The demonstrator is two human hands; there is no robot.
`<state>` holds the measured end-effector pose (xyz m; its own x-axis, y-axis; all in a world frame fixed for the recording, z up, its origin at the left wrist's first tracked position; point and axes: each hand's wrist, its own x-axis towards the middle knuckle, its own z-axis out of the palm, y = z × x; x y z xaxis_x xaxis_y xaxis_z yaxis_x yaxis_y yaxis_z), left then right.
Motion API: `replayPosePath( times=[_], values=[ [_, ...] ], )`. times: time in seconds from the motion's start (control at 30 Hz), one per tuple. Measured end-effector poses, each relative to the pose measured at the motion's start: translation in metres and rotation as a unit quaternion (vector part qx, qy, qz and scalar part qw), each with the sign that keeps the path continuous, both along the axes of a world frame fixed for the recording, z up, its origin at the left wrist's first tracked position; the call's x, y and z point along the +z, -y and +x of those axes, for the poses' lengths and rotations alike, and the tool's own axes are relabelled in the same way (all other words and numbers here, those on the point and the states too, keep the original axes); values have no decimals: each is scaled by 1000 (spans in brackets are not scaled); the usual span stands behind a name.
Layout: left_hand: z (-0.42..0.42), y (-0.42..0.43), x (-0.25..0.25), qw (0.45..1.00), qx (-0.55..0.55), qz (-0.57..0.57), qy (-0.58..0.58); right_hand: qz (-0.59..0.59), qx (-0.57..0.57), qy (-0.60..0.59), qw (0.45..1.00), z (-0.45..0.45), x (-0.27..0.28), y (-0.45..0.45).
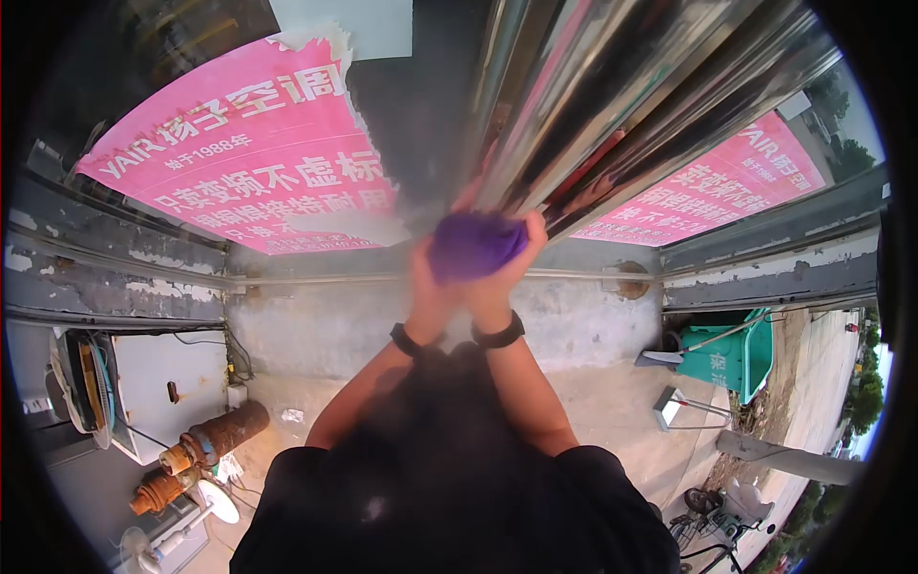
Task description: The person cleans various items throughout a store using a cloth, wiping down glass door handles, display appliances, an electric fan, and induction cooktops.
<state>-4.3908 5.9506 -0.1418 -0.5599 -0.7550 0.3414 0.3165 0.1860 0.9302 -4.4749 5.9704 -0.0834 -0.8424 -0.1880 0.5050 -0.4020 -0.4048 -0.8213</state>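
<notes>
A bunched purple cloth (475, 247) is held between my two hands in front of my chest. My left hand (432, 298) is closed against its left side, its fingers partly blurred. On the other side, the fingers of my right hand (497, 289) curl around the cloth, with the thumb side facing up. Both wrists wear dark bands and are close together. Just beyond the cloth rises a shiny metal door frame (593, 105) of upright bars. The dark glass panel (413, 129) stands left of it.
Torn pink posters (258, 158) with white lettering cover the glass. A concrete ledge (316, 325) runs below. At left are a white cabinet (143, 383) and rusty cylinders (215, 440). A green bin (722, 356), a dustpan (669, 407) and a grey post (789, 459) stand right.
</notes>
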Motion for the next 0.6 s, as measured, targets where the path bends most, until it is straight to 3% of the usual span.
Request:
replayPosePath(
  times=[0.07,0.17,0.23,0.3,0.33,0.4,0.53,0.6],
  values=[
    [2,4,3,999,-19,-13,-26,-21,26,81,996,2,0,3],
    [24,28,4,981,-137,106,85,-113,113,187,969,11,11,5],
    [17,47,13,979,-155,114,69,-273,235,223,906,9,43,23],
    [18,58,28,979,-165,101,70,-315,262,256,875,6,43,34],
    [21,63,36,980,-165,79,75,-283,234,268,891,2,39,34],
    [32,72,49,947,-231,188,118,-285,219,279,890,5,41,45],
    [40,80,25,956,-206,193,80,-338,230,231,883,4,25,58],
    [28,92,21,958,-195,178,115,-211,92,141,963,-8,8,62]
  ],
)
